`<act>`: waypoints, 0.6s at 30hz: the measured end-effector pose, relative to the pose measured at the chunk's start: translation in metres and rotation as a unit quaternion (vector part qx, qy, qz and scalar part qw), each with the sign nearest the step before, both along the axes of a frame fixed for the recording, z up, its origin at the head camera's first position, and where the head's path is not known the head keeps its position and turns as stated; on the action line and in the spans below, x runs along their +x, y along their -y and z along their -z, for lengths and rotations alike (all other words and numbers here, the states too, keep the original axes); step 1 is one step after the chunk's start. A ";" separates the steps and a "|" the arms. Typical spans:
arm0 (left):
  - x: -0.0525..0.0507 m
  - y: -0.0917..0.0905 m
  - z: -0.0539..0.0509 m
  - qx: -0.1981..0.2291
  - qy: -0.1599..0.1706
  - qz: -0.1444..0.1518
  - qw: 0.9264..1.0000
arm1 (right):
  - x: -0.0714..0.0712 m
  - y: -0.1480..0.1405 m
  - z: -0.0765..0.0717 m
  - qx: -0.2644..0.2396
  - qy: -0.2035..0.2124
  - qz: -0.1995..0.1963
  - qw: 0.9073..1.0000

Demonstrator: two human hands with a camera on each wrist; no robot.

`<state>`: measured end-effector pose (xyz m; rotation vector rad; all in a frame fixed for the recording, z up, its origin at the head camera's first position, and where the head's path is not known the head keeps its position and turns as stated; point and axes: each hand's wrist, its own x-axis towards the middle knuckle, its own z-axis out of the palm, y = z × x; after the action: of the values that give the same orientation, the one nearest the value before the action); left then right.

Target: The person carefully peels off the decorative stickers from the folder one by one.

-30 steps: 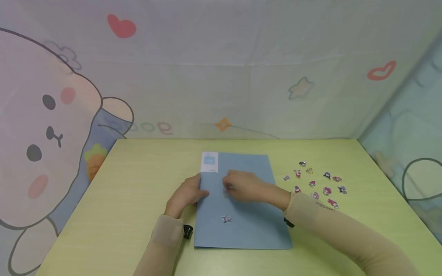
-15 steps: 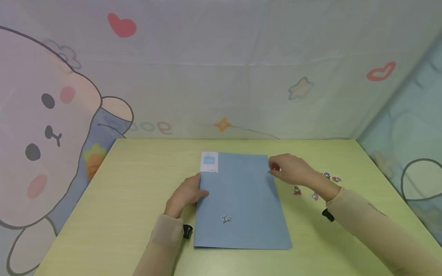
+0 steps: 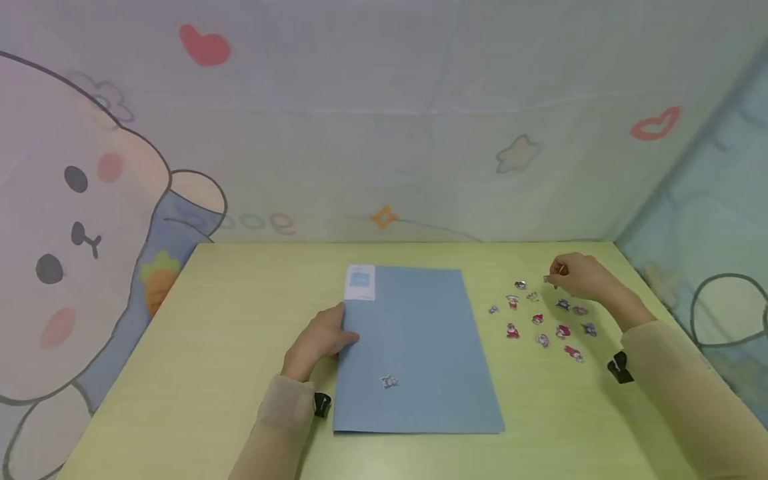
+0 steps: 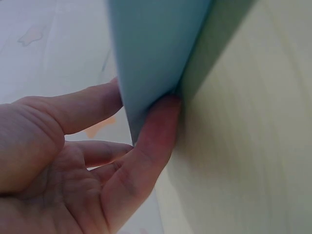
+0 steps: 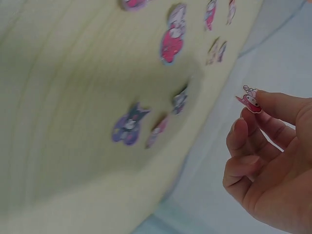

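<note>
A light blue folder (image 3: pixel 426 333) with a white label (image 3: pixel 360 283) at its top left lies on the table. My left hand (image 3: pixel 319 339) holds its left edge, thumb above and fingers tucked underneath, as the left wrist view also shows. One small cut-out cartoon sticker (image 3: pixel 389 382) rests on the folder's lower part. Out to the right, my right hand (image 3: pixel 581 275) is raised over the far side of the loose stickers (image 3: pixel 562 331). In the right wrist view, a pink character sticker (image 5: pixel 251 101) is pinched between thumb and fingertip.
Several stickers lie spread on the pale wood-look table (image 3: pixel 258 300), right of the folder. A printed cloth backdrop (image 3: pixel 336 153) rises behind the table's far edge. Black clips or mounts (image 3: pixel 621 368) sit at both wrists.
My right hand has gone from above the folder rightward to over the scattered stickers, uncovering them. My left hand keeps its hold on the folder. The sticker on the folder stays put.
</note>
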<state>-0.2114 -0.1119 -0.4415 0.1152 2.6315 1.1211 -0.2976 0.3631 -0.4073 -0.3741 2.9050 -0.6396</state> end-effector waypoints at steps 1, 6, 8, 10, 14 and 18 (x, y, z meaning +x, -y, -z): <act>0.000 -0.001 0.000 0.000 -0.001 0.000 1.000 | -0.001 -0.005 0.002 -0.007 0.007 0.003 1.000; 0.000 -0.002 0.001 -0.004 -0.002 0.003 1.000 | -0.003 -0.014 0.010 -0.021 0.026 0.009 0.999; 0.000 -0.002 0.001 -0.006 -0.002 0.005 1.000 | -0.005 -0.015 0.012 -0.020 0.032 0.013 0.999; 0.000 -0.002 0.001 -0.008 0.000 0.004 1.000 | -0.006 -0.015 0.014 -0.025 0.038 0.015 0.999; 0.000 -0.001 0.000 -0.010 0.005 0.001 1.000 | -0.009 -0.014 0.019 -0.034 0.052 0.017 0.998; 0.001 -0.001 0.001 -0.011 0.008 -0.002 1.000 | -0.012 -0.014 0.025 -0.031 0.055 0.019 0.998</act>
<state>-0.2105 -0.1112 -0.4422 0.0949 2.6309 1.0891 -0.3098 0.3767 -0.4321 -0.2820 2.7988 -0.7340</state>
